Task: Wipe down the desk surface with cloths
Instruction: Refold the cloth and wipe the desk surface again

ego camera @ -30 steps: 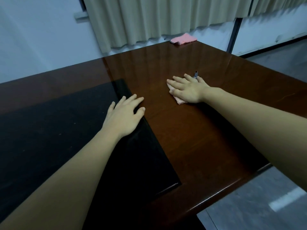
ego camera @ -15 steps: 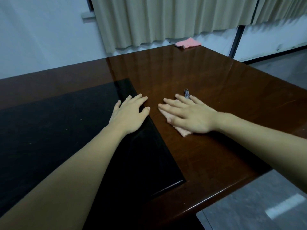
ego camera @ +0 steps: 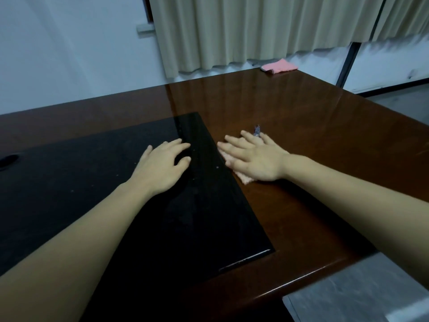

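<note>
The right hand presses flat, fingers spread, on a soft pink cloth lying on the glossy brown wooden desk. The left hand rests open on the smooth black rectangular inset panel just beside it. Another folded pink cloth lies well beyond the right hand.

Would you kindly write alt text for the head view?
The right hand presses a pink cloth flat on a brown desk, while the left hand rests on the desk's black inlay. A second pink cloth lies at the far edge, before curtains.
</note>
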Demonstrator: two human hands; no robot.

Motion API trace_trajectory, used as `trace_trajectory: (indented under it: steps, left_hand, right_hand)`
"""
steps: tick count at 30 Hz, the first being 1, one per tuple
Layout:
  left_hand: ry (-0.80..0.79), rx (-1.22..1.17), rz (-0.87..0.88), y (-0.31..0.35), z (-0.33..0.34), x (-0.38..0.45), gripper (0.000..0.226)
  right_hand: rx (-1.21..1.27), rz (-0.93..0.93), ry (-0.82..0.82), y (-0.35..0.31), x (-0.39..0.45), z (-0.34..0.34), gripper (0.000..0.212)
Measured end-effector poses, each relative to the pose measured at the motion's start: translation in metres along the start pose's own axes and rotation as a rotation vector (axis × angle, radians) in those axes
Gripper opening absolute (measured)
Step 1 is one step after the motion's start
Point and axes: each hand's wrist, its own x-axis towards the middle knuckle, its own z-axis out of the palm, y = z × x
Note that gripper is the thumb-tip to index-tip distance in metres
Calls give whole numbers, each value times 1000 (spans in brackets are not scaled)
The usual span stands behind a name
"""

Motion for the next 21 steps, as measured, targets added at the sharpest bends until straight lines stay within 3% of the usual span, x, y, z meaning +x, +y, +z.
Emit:
trace_trajectory:
  steps: [3, 6, 17, 21]
  left_hand:
    - [10, 29, -51, -18, -6, -6, 50]
    - [12, 27, -107, -32, -7, -8, 51]
    - [29, -4, -132, -40, 1, -12, 50]
    - [29, -1, -129, -40, 1, -11, 50]
  right_hand:
    - [-40, -137, -2, -23, -23, 10, 58]
    - [-26, -160, -8, -25, -27, 11, 58]
    - [42, 128, 18, -1, 71, -9, 59]
    - [22, 84, 6, -20, 62, -7, 58]
